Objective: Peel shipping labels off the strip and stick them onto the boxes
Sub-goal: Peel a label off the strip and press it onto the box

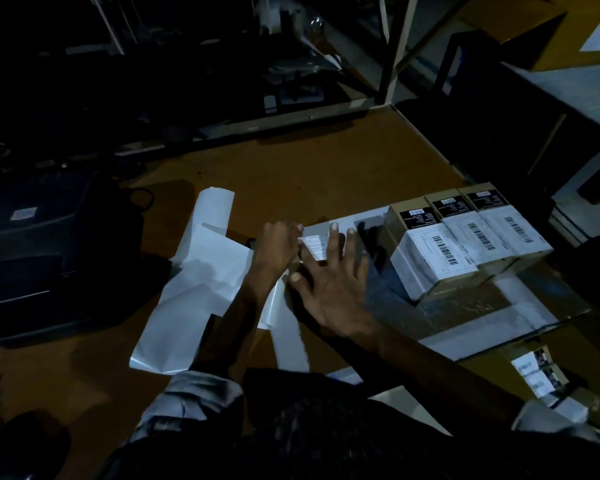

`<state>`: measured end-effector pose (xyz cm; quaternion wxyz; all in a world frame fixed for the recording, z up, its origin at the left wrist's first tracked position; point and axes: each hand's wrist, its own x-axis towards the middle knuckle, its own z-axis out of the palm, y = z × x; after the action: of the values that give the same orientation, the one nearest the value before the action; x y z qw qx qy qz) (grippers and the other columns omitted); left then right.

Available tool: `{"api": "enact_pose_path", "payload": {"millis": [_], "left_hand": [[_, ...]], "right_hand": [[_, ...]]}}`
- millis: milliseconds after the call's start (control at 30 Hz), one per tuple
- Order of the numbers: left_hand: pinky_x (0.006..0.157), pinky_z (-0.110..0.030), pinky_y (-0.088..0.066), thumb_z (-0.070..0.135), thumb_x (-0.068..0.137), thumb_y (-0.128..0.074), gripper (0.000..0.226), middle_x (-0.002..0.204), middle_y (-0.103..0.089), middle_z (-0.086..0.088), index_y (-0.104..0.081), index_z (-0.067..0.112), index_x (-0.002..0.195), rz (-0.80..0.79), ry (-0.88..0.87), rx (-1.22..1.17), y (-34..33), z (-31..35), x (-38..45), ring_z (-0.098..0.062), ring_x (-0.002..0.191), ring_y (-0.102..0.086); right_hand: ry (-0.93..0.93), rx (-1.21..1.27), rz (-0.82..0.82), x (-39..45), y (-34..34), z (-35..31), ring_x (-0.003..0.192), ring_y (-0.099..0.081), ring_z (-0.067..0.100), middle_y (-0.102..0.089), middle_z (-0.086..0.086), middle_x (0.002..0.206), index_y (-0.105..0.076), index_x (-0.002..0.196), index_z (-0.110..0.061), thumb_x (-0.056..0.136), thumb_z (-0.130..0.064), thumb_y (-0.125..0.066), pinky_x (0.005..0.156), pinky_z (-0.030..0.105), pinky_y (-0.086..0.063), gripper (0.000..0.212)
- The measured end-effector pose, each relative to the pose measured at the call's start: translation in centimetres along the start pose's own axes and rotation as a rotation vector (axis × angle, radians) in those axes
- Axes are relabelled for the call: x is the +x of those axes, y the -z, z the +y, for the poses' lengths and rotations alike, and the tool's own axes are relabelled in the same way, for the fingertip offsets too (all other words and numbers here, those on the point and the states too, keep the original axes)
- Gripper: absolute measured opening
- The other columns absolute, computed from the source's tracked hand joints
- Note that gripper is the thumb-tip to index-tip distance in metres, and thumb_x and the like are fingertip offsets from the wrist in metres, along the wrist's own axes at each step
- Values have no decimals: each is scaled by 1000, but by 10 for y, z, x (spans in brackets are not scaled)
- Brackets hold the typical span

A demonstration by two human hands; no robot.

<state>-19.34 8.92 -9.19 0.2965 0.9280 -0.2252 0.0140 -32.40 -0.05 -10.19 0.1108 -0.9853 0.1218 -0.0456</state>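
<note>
Sleeves [194,403] sit closest to me, pale and rolled up, at the bottom of my view. My right hand [329,289] is spread wide, its fingers straight and flat on a label [314,244] that lies on a box I can barely see under it. My left hand [278,245] is just beside it, fingers bent at the left edge of that same label, but it is too dark for me to tell if it pinches it or only touches it. White strips [201,271] of backing paper lie loose on the brown table [309,168], left of my hands and partly under my left arm. Three boxes [465,244] stand in a tight row to the right, each with a white label with a barcode on it. More small boxes [541,372] lie near my right arm. A dark printer [42,251] sits far left.
</note>
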Motion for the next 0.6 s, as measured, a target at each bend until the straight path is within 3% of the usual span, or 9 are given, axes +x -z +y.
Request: {"api": "enact_pose_path", "payload": {"millis": [200, 300, 367, 500, 600], "left_hand": [[66, -30, -54, 20, 102, -53, 25, 107, -73, -13, -73, 7, 102, 12, 42, -19, 1, 4, -2, -28, 94, -70], [67, -29, -46, 20, 102, -54, 23, 101, -74, -12, -74, 8, 99, 28, 53, -13, 1, 1, 1, -28, 89, -68], [65, -28, -42, 18, 101, -55, 21, 99, -74, -12, -74, 9, 98, 35, 27, 38, 1, 2, 0, -28, 87, -68], [71, -31, -57, 18, 99, -60, 19, 112, -73, -9, -73, 11, 110, 33, 32, 89, 0, 3, -3, -28, 96, -70], [72, -33, -60, 20, 98, -61, 18, 114, -72, -9, -72, 13, 110, 27, 50, 82, -2, 3, -2, -29, 96, -70]], "right_hand": [[-220, -43, 61, 10, 8, 39, 147, 27, 41, 27, 15, 163, -7, 155, -50, 97, -67, -12, 116, 68, 3, 61], [-161, 40, -24, 5, 5, 1, 145, 34, 37, 30, 12, 162, -3, 155, -48, 96, -70, -11, 114, 63, 14, 64], [-77, 32, -18, -1, 2, -12, 146, 34, 35, 27, 12, 163, -4, 156, -48, 96, -70, -13, 116, 62, 10, 64], [-184, -18, 76, -2, 4, 25, 148, 27, 39, 23, 15, 164, -5, 154, -53, 99, -67, -14, 116, 64, 6, 57], [-304, -4, 117, 0, 3, 36, 149, 24, 42, 23, 18, 163, -5, 155, -51, 100, -65, -15, 116, 69, -1, 57]]}}
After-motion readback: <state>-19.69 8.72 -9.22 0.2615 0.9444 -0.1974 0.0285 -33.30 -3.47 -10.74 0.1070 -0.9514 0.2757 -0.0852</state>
